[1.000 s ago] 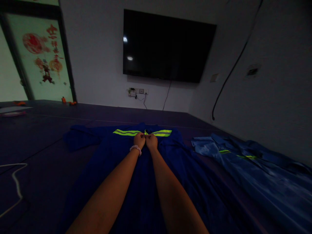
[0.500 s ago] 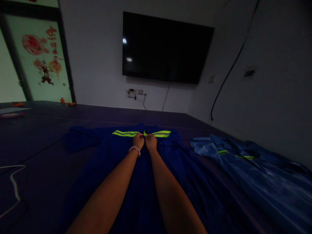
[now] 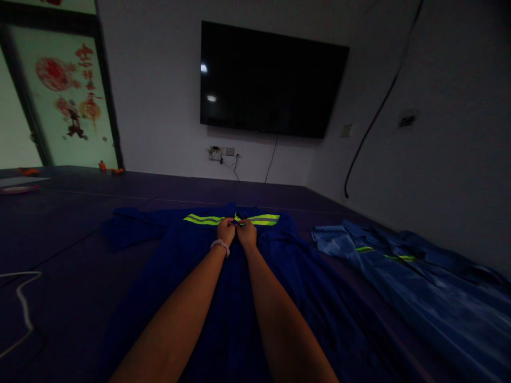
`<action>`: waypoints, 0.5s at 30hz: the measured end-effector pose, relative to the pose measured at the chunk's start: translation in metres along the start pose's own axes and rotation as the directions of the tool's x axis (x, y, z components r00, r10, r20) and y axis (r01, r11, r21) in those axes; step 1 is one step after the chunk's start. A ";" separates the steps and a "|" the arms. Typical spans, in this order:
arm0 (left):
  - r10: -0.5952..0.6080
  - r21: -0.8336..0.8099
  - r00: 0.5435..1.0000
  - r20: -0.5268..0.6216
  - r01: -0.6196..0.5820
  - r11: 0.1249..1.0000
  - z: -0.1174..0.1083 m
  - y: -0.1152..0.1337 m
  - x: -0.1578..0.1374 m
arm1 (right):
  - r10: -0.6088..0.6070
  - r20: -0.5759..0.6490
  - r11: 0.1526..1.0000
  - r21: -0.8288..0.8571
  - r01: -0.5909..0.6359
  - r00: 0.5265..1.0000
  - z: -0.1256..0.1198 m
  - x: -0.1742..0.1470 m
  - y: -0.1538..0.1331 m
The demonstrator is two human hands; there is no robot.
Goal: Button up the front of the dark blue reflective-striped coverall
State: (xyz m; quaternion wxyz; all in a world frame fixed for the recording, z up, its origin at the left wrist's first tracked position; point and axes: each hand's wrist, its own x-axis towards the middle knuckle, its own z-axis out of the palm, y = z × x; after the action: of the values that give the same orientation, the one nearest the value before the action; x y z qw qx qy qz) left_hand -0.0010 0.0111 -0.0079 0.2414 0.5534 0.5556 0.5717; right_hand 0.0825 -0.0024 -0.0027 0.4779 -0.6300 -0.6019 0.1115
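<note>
A dark blue work garment (image 3: 191, 250) lies spread on the dark surface in front of me, one sleeve stretched out to the left. Across its chest runs a yellow-green and grey reflective strip (image 3: 263, 219). My left hand (image 3: 226, 231), with a pale band on the wrist, pinches the cloth at the front opening, near the middle of the strip. Close beside it, my right hand (image 3: 246, 233) grips the other edge there. A small fold of the strip stands up between the hands. Whether a button or zip is between my fingertips cannot be made out.
A second, lighter blue garment (image 3: 399, 287) with yellow-green strips lies to the right. A white cable (image 3: 24, 306) curves at the left. Small orange objects (image 3: 102, 165) sit near the door. A television (image 3: 273, 80) hangs on the wall.
Both hands stay at the same spot on the front opening. The fingers have shifted slightly, and the raised fold of strip between them has moved a little.
</note>
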 end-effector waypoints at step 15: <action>-0.122 -0.127 0.972 0.201 0.149 0.981 -0.014 0.002 -0.006 | 0.026 0.058 0.998 0.049 -0.029 0.998 0.001 0.006 0.008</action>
State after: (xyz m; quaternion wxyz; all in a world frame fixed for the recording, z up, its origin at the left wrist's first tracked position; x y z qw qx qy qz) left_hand -0.0115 -0.0002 -0.0046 0.3708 0.5481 0.5245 0.5357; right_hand 0.0884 0.0044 -0.0065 0.4744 -0.6226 -0.6037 0.1511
